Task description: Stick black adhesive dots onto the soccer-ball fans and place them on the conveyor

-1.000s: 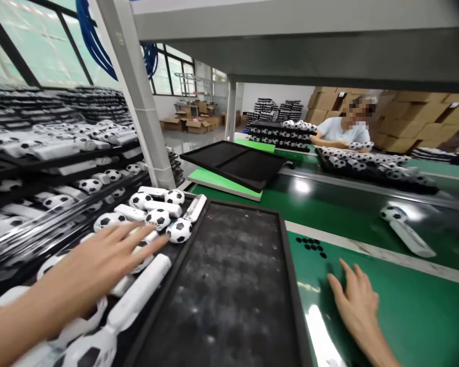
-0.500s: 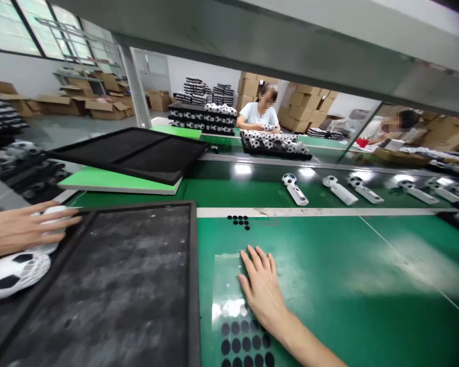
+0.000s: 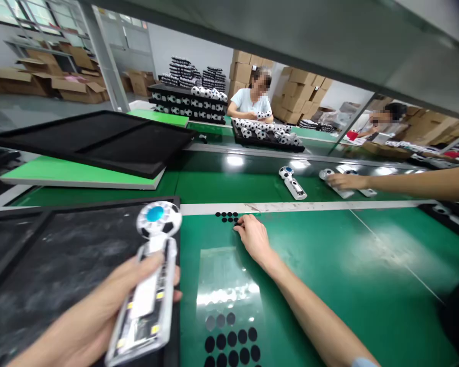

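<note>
while our left hand (image 3: pixel 117 289) is wrapped round a soccer-ball device (image 3: pixel 143 300), blue disc (image 3: pixel 154 214) facing us, over a black tray's (image 3: pixel 80 265) edge, our right hand (image 3: pixel 254 237) curls at small black dots (image 3: pixel 224 220) on the green worktop (image 3: pixel 309 285), whether pinching one we cannot tell

Holding white plastic football-headed device (image 3: pixel 144 298) in left hand (image 3: pixel 117 293); touching small black discs (image 3: pixel 230 214) on green table (image 3: pixel 321 260) with right hand (image 3: pixel 254 237).
</note>
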`<state>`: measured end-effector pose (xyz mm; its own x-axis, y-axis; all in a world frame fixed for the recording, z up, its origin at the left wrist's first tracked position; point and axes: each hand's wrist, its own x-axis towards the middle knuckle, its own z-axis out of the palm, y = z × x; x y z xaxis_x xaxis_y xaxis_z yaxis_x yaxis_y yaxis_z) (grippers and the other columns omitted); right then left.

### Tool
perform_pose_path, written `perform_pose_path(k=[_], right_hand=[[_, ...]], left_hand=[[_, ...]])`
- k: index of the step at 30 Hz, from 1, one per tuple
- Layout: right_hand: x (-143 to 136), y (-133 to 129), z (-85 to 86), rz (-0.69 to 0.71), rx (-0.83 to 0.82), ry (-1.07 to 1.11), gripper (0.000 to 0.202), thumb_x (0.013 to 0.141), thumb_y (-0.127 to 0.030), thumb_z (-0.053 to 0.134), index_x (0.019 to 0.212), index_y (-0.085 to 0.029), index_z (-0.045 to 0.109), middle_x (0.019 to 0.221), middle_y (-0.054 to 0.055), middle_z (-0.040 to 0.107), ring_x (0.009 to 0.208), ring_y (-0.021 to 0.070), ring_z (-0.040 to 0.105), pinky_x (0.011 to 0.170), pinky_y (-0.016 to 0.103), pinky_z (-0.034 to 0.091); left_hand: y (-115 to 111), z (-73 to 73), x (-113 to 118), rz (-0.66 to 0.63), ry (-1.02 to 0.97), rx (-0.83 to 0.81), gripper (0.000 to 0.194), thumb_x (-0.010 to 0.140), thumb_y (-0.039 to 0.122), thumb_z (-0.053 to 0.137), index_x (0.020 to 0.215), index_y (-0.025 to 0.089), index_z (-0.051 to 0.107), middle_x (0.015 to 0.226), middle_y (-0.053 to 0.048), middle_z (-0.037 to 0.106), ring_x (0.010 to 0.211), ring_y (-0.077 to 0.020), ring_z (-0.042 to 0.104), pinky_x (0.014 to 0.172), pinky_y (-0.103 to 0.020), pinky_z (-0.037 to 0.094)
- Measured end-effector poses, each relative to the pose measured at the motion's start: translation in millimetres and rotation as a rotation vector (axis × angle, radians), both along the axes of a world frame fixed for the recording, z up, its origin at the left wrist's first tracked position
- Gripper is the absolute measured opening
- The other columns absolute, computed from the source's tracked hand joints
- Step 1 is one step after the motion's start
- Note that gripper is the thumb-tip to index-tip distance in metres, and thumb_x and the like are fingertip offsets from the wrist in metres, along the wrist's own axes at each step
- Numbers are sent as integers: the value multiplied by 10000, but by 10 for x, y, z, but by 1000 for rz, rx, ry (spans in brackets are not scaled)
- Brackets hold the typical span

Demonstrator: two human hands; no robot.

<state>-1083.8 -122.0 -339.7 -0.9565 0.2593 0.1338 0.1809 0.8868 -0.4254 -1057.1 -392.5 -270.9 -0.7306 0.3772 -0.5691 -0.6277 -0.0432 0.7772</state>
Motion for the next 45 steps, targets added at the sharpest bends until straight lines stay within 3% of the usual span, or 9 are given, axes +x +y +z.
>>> perform_pose_path(k=[3, 7, 16, 20, 27, 32, 34, 38, 45], right_hand=[[-19, -23, 10, -40, -15, -29, 42, 812, -144, 567, 839, -171, 583, 915, 97, 641, 810, 232, 602, 658, 302, 371], [-51, -8, 16, -29, -90, -22, 97, 764, -118, 569, 732, -200, 529, 817, 57, 625, 732, 224, 575, 604, 292, 313], [25, 2, -101, 44, -405, 173, 76, 733, -281, 484, 718, -219, 525, 689, 21, 602, 648, 191, 552, 668, 315, 389], [39, -49, 67, 86, -638, 162, 218, 691, -425, 507, 643, -212, 513, 561, 6, 553, 554, 178, 552, 584, 308, 452], [351, -611, 549, 247, -1073, 1, 219, 668, -384, 657, 677, -178, 584, 522, -9, 584, 496, 131, 551, 542, 257, 473], [513, -1083, 574, 422, -1292, -171, 140, 709, -302, 619, 702, -182, 550, 530, -12, 613, 507, 125, 580, 568, 251, 476], [534, -1195, 541, 469, -1293, -162, 85, 738, -258, 574, 708, -186, 539, 574, -22, 599, 541, 119, 583, 596, 250, 472], [561, -1294, 493, 479, -1058, 11, 99, 747, -139, 532, 669, -191, 564, 729, -15, 538, 658, 110, 552, 607, 224, 431], [646, -1323, 493, 554, -741, 114, 171, 820, -91, 507, 694, -196, 555, 674, -36, 546, 630, 98, 528, 590, 201, 385]], left_hand=[[199, -40, 92, -100, -141, 143, 492, 588, 391, 806, 961, 181, 563, 837, -7, 679, 772, -232, 681, 647, -273, 548], [215, -171, 154, -192, 46, 215, 450, 601, 331, 795, 950, 196, 545, 793, 17, 628, 691, -157, 626, 682, -289, 542], [110, -290, 136, -29, 142, 183, 594, 776, 434, 644, 1282, 267, 381, 1017, -57, 635, 746, -151, 605, 651, -261, 515], [-14, -345, 131, 26, 51, 268, 394, 748, 387, 680, 1053, 156, 589, 773, -33, 638, 621, -112, 578, 584, -199, 473], [-210, -356, 200, 160, 115, 252, 616, 631, 337, 779, 1188, 235, 536, 995, -43, 664, 895, -203, 612, 811, -301, 511], [-228, -429, 257, 73, 271, 98, 829, 736, 431, 679, 1420, 317, 224, 1366, -70, 468, 1035, -255, 575, 906, -381, 450], [-222, -510, 264, 63, 389, 19, 767, 750, 442, 650, 1403, 266, 288, 1426, -72, 396, 1167, -276, 492, 979, -365, 390], [-194, -655, 268, 30, 537, -69, 548, 742, 336, 627, 1244, 178, 475, 1193, -80, 592, 1068, -257, 550, 946, -321, 402], [-147, -607, 302, 50, 420, 95, 566, 713, 274, 638, 1252, 205, 478, 1190, -45, 593, 1113, -239, 523, 961, -288, 393]])
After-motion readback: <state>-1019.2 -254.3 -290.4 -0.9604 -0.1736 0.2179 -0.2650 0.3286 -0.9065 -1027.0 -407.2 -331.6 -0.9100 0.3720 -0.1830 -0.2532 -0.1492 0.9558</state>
